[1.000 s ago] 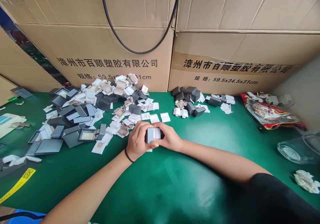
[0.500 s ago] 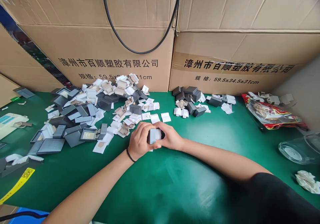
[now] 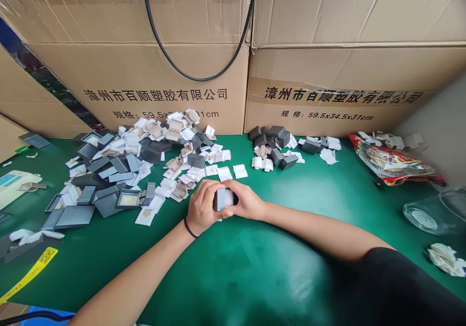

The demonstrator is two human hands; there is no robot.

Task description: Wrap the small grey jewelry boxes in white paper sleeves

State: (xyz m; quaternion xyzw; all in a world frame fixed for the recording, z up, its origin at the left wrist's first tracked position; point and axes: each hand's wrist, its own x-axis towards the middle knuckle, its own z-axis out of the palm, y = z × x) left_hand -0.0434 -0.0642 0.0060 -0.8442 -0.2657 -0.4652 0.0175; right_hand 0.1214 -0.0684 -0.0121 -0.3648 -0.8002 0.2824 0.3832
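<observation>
Over the middle of the green table, both hands meet around a small grey box (image 3: 220,199) with a white part (image 3: 229,197) showing at its right side. My left hand (image 3: 203,203), a black band at its wrist, is closed on the box's left side. From the right, my right hand (image 3: 249,200) is closed on the same box, thumb and fingers around its white and dark end. Fingers cover much of the box. Just beyond the hands lie white folded card pieces (image 3: 224,173) and a pile of grey boxes and white inserts (image 3: 120,163).
A smaller heap of dark boxes (image 3: 275,144) sits farther right, by the cartons (image 3: 174,68). At the right are a red food packet (image 3: 393,163), a clear plastic container (image 3: 424,216) and crumpled paper (image 3: 447,259). A black cable (image 3: 198,78) hangs ahead. Yellow tape (image 3: 31,273) lies at left.
The view has shifted slightly. Both hands keep the same grip on the grey box, with no clear movement of it.
</observation>
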